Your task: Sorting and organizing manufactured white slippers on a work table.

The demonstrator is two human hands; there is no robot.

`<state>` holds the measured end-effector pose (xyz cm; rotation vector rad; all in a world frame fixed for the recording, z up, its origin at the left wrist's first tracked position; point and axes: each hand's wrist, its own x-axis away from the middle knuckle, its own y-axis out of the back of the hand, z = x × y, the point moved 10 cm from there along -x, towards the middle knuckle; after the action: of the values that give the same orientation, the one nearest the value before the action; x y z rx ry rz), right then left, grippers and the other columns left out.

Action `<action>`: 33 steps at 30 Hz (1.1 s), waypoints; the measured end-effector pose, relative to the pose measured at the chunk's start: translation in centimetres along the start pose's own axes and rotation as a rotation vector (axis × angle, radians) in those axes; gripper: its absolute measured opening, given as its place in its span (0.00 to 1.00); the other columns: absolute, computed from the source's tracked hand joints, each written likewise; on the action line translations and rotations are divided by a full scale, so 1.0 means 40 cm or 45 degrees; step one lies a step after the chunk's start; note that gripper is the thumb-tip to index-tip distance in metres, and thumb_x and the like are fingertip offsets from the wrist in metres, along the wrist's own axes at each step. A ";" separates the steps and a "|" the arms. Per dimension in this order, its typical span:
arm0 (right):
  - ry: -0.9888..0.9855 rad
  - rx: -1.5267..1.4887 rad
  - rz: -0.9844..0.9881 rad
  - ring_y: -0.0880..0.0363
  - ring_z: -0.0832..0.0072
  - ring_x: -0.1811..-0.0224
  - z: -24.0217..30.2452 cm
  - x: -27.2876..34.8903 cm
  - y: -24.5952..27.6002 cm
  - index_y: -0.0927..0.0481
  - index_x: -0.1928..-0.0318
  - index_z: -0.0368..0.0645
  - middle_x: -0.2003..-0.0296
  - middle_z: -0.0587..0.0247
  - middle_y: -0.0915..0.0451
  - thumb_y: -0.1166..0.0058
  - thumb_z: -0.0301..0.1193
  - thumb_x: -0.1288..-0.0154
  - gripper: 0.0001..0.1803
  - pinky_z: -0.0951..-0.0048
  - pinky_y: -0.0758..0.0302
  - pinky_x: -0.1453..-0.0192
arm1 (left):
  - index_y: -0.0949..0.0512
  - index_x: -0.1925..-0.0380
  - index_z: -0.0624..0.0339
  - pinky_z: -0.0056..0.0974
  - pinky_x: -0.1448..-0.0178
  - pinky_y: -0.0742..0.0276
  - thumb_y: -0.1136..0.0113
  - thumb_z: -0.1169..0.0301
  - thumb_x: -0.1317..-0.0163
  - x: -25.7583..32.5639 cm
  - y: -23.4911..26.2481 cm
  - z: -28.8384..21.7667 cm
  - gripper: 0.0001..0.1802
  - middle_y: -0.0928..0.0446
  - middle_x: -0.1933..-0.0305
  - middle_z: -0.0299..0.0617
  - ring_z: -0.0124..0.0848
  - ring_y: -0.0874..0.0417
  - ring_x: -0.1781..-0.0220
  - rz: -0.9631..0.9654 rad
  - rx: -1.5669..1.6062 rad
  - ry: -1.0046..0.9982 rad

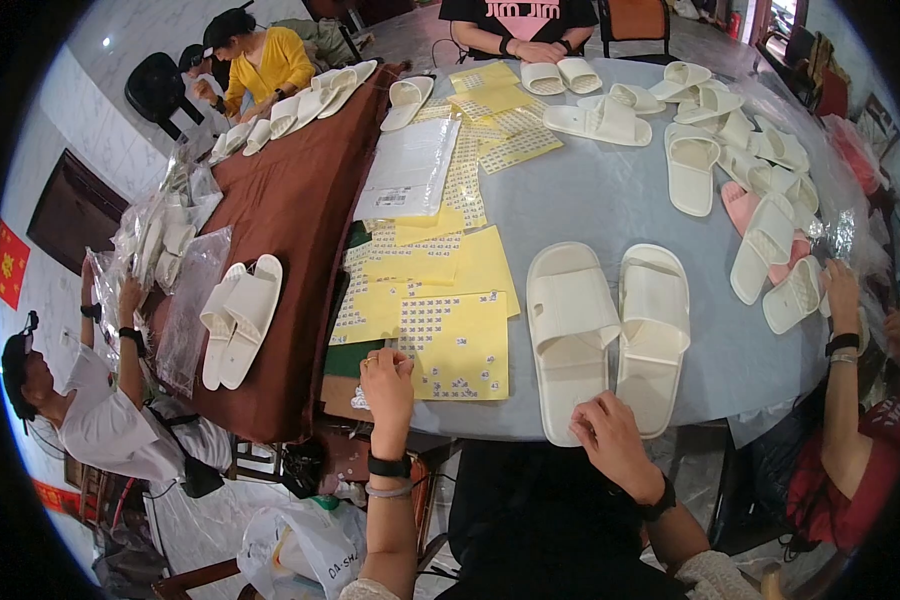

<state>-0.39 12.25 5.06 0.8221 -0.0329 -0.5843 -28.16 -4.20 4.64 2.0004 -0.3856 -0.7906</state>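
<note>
While the right hand (606,432) lies half-curled over the heel of a cream slipper (573,326) at the near edge of the gray table (515,205), the left hand (387,380), loosely closed, is beside the near-left corner of a yellow sticker sheet (455,345); whether either grips anything, I cannot tell. A matching slipper (655,308) lies alongside; another pair (543,74) sits by the far edge.

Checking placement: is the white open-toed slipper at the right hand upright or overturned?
Upright: the white open-toed slipper shows its strap and insole facing up.
</note>
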 end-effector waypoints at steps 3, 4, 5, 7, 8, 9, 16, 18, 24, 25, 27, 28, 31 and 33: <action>0.012 -0.014 -0.005 0.28 0.63 0.63 0.003 0.000 0.000 0.27 0.64 0.45 0.67 0.61 0.31 0.41 0.27 0.44 0.09 0.61 0.33 0.59 | 0.25 0.72 0.61 0.46 0.55 0.32 0.36 0.74 0.52 0.000 0.012 0.010 0.09 0.26 0.71 0.45 0.46 0.27 0.62 -0.021 0.018 0.056; 0.004 -0.021 -0.010 0.28 0.63 0.63 0.000 0.001 -0.002 0.27 0.64 0.45 0.67 0.61 0.30 0.41 0.27 0.44 0.09 0.61 0.33 0.59 | 0.25 0.72 0.61 0.46 0.55 0.32 0.36 0.74 0.52 0.000 0.012 0.015 0.09 0.26 0.71 0.45 0.46 0.27 0.62 -0.024 0.015 0.060; -0.004 -0.028 -0.016 0.28 0.62 0.63 -0.003 0.002 -0.003 0.27 0.64 0.45 0.67 0.61 0.30 0.41 0.27 0.44 0.08 0.61 0.33 0.60 | 0.25 0.72 0.61 0.46 0.55 0.32 0.35 0.74 0.52 0.000 0.002 0.025 0.09 0.25 0.71 0.44 0.45 0.27 0.62 0.005 0.050 0.073; -0.005 0.002 -0.016 0.28 0.62 0.64 -0.002 0.004 -0.007 0.26 0.64 0.45 0.67 0.61 0.30 0.41 0.27 0.44 0.08 0.62 0.33 0.60 | 0.24 0.72 0.61 0.45 0.55 0.32 0.35 0.73 0.52 0.000 -0.003 0.041 0.09 0.25 0.71 0.44 0.44 0.27 0.62 0.027 0.074 0.095; -0.013 0.038 -0.020 0.28 0.63 0.64 -0.003 0.004 -0.007 0.26 0.65 0.44 0.67 0.61 0.30 0.41 0.28 0.44 0.08 0.62 0.33 0.60 | 0.24 0.72 0.60 0.45 0.56 0.32 0.34 0.73 0.54 0.000 -0.006 0.039 0.09 0.25 0.72 0.43 0.44 0.27 0.62 0.033 0.061 0.093; -0.004 0.035 -0.017 0.28 0.63 0.64 -0.002 0.004 -0.007 0.26 0.65 0.44 0.67 0.61 0.30 0.41 0.28 0.44 0.08 0.62 0.33 0.60 | 0.24 0.72 0.58 0.45 0.57 0.31 0.33 0.73 0.55 -0.002 -0.010 0.035 0.10 0.25 0.72 0.41 0.43 0.26 0.62 0.038 0.052 0.090; 0.009 0.042 -0.037 0.28 0.63 0.65 0.002 0.002 0.001 0.26 0.64 0.45 0.68 0.63 0.30 0.41 0.28 0.45 0.09 0.62 0.33 0.61 | 0.24 0.70 0.57 0.44 0.56 0.31 0.26 0.68 0.62 -0.032 -0.039 0.080 0.18 0.24 0.71 0.40 0.42 0.26 0.62 0.190 0.064 0.273; 0.020 0.038 -0.041 0.28 0.63 0.65 0.007 0.001 0.000 0.26 0.64 0.45 0.68 0.63 0.31 0.40 0.28 0.45 0.09 0.62 0.33 0.61 | 0.25 0.70 0.57 0.44 0.56 0.31 0.25 0.68 0.64 -0.057 -0.057 0.112 0.21 0.24 0.70 0.40 0.42 0.26 0.61 0.299 0.062 0.324; 0.033 0.009 -0.067 0.28 0.61 0.66 0.003 0.006 -0.002 0.26 0.65 0.45 0.68 0.61 0.31 0.41 0.27 0.46 0.09 0.61 0.33 0.62 | 0.25 0.68 0.56 0.43 0.54 0.30 0.22 0.65 0.68 -0.109 -0.087 0.124 0.26 0.21 0.65 0.41 0.43 0.24 0.54 0.587 -0.058 0.383; 0.033 -0.001 -0.063 0.28 0.61 0.66 0.003 0.006 -0.003 0.26 0.65 0.45 0.68 0.61 0.31 0.41 0.27 0.46 0.08 0.61 0.32 0.62 | 0.25 0.66 0.56 0.44 0.52 0.30 0.22 0.64 0.68 -0.107 -0.097 0.133 0.27 0.21 0.64 0.41 0.43 0.24 0.53 0.627 -0.061 0.401; 0.034 -0.002 -0.074 0.28 0.61 0.67 0.000 0.008 0.003 0.26 0.65 0.45 0.68 0.61 0.31 0.41 0.26 0.46 0.08 0.61 0.32 0.63 | 0.24 0.65 0.56 0.44 0.51 0.30 0.21 0.63 0.68 -0.101 -0.109 0.135 0.28 0.20 0.62 0.41 0.43 0.24 0.51 0.660 -0.055 0.405; 0.045 0.005 -0.068 0.28 0.61 0.67 0.000 0.009 0.000 0.26 0.65 0.45 0.69 0.61 0.31 0.41 0.26 0.46 0.08 0.61 0.32 0.63 | 0.24 0.64 0.56 0.45 0.50 0.31 0.21 0.63 0.68 -0.089 -0.102 0.137 0.29 0.21 0.62 0.41 0.43 0.25 0.51 0.617 -0.036 0.383; 0.055 -0.003 -0.058 0.28 0.61 0.66 0.005 0.007 0.000 0.26 0.66 0.45 0.69 0.60 0.32 0.41 0.26 0.46 0.08 0.61 0.32 0.62 | 0.24 0.62 0.55 0.47 0.48 0.35 0.22 0.62 0.67 -0.053 -0.080 0.126 0.29 0.22 0.61 0.40 0.42 0.27 0.51 0.565 -0.041 0.357; 0.034 0.003 -0.041 0.28 0.61 0.65 0.002 0.006 -0.004 0.27 0.66 0.45 0.68 0.60 0.32 0.41 0.26 0.46 0.08 0.61 0.32 0.61 | 0.24 0.62 0.55 0.47 0.49 0.36 0.24 0.64 0.64 -0.043 -0.075 0.123 0.27 0.24 0.62 0.39 0.41 0.28 0.53 0.474 0.084 0.294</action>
<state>-0.28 11.99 4.96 0.8340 0.0038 -0.6036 -32.84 -4.84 0.91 1.9735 -0.6308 -0.3147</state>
